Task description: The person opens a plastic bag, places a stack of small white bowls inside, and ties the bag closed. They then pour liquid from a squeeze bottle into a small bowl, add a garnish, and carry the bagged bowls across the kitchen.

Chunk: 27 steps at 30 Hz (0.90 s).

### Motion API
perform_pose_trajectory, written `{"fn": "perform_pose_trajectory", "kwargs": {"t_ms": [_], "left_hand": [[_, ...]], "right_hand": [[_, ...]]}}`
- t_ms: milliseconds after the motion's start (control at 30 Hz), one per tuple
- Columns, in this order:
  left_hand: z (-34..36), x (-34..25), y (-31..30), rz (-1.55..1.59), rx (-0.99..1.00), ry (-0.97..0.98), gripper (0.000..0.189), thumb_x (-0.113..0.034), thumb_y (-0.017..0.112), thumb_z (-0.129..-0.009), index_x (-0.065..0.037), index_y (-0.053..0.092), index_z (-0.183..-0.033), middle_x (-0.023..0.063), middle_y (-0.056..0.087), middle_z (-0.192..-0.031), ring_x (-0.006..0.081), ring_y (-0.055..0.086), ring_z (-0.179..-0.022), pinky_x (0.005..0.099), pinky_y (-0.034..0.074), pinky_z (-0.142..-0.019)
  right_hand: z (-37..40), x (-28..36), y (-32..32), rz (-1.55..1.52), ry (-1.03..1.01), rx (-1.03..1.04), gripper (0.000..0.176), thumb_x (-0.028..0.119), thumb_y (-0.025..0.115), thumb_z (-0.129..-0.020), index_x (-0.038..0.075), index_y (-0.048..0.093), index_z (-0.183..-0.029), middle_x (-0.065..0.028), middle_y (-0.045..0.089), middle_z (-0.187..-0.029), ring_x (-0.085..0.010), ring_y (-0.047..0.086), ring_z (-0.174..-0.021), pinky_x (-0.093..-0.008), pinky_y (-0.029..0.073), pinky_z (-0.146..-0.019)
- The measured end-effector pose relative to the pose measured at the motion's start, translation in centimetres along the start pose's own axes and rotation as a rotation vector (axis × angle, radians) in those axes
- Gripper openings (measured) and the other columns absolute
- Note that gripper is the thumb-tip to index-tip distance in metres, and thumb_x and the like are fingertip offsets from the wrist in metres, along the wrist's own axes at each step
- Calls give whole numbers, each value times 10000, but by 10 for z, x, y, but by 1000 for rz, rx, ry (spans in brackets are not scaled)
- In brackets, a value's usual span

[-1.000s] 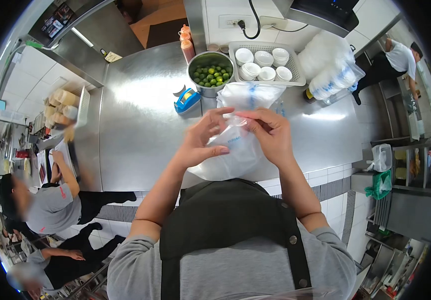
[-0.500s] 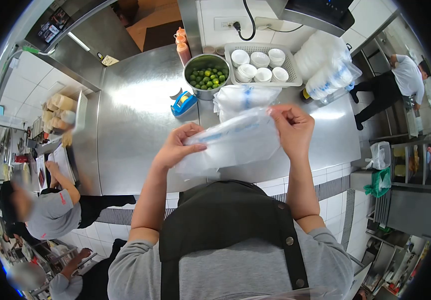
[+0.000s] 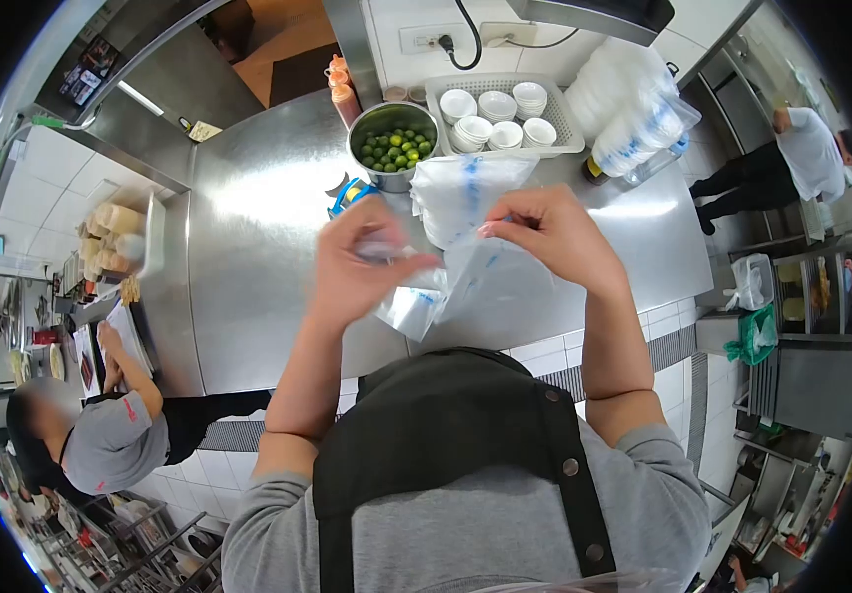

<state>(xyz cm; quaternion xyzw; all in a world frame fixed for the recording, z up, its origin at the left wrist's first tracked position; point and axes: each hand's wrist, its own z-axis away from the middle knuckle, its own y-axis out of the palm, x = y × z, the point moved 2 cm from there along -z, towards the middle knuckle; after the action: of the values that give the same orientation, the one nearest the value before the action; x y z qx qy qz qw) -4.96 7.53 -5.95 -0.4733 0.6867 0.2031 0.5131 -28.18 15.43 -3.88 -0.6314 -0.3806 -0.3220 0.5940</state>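
Note:
A clear plastic bag (image 3: 475, 282) with blue print hangs between my hands above the steel counter. My left hand (image 3: 365, 259), a little blurred, is curled round the bag's bunched left part. At the bag's upper right edge, my right hand (image 3: 542, 229) pinches the plastic between thumb and fingers. Just beyond them lies a stack of folded plastic bags (image 3: 455, 193). A blue tape dispenser (image 3: 349, 196) stands behind my left hand, which partly hides it.
A steel pot of green limes (image 3: 394, 143), orange-topped bottles (image 3: 344, 96) and a basket of white cups (image 3: 500, 114) line the counter's back. Wrapped plastic lids or cups (image 3: 638, 119) lie at right. One co-worker (image 3: 115, 435) stands left, another (image 3: 806, 153) far right.
My hands have drawn closer together, and the bag, earlier spread flat between them, now hangs folded and bunched. The tape dispenser is now partly covered by my left hand. The view has shifted slightly.

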Motion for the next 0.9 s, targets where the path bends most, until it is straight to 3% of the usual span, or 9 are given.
{"fn": "perform_pose_trajectory", "kwargs": {"t_ms": [67,133,233,300,400,600,733,833,900], "left_hand": [[-13,-28,27,-159,-19,223,207,-61,843,-759,-38,637,-778,37,677,-801,149,621,-708,261,460,-626],[-14,-30,35,-226,52,241,174,-68,833,-765,-37,687,-854,59,700,-872,187,650,-750,278,483,-650],[-8,-11,29,-178,236,-4,176,-76,823,-779,-42,716,-914,80,704,-948,215,656,-818,299,499,-704],[-9,-5,25,-134,278,-119,163,-79,816,-790,-34,705,-901,87,695,-952,206,645,-860,307,495,-746],[-13,-3,28,-39,205,16,112,-36,780,-810,-17,673,-837,91,671,-836,196,625,-880,318,484,-803],[-7,16,31,825,430,-29,169,-93,666,-913,-18,619,-769,44,635,-767,139,556,-770,284,428,-696],[12,18,43,736,420,-285,234,-156,637,-968,-13,639,-782,16,631,-769,84,500,-665,251,384,-608],[17,28,50,500,375,-343,239,-169,630,-988,-7,673,-818,-4,632,-767,52,491,-645,231,379,-584],[20,30,44,587,302,-412,232,-176,625,-997,-4,703,-862,-16,637,-780,37,495,-657,217,374,-574]], "right_hand": [[-2,5,6,-6,-38,34,92,74,730,-888,-15,709,-873,-4,553,-615,-60,401,-571,-253,331,-520],[-2,8,10,-53,-87,44,97,72,728,-889,-21,704,-876,-10,549,-607,-75,407,-562,-259,347,-522],[0,9,1,-1,-25,111,74,56,739,-871,-12,710,-874,-25,588,-682,-100,492,-631,-268,394,-581],[4,4,-4,-83,-188,48,105,94,771,-845,8,714,-864,-54,623,-766,-140,546,-691,-295,420,-606],[8,5,-2,-165,-302,-52,124,91,805,-804,22,704,-826,-61,651,-870,-169,594,-794,-307,449,-683],[14,-3,3,-269,-223,65,207,61,830,-756,31,630,-713,-61,654,-863,-175,610,-852,-319,469,-771],[16,-12,4,-630,-409,34,213,94,802,-818,20,618,-740,-42,642,-854,-133,588,-798,-261,441,-717],[23,-27,18,-1122,-176,75,175,113,748,-889,36,618,-801,1,607,-808,-98,553,-737,-220,411,-660],[25,-36,17,-691,45,3,164,129,719,-920,44,610,-832,22,575,-778,-82,526,-708,-210,400,-639]]}}
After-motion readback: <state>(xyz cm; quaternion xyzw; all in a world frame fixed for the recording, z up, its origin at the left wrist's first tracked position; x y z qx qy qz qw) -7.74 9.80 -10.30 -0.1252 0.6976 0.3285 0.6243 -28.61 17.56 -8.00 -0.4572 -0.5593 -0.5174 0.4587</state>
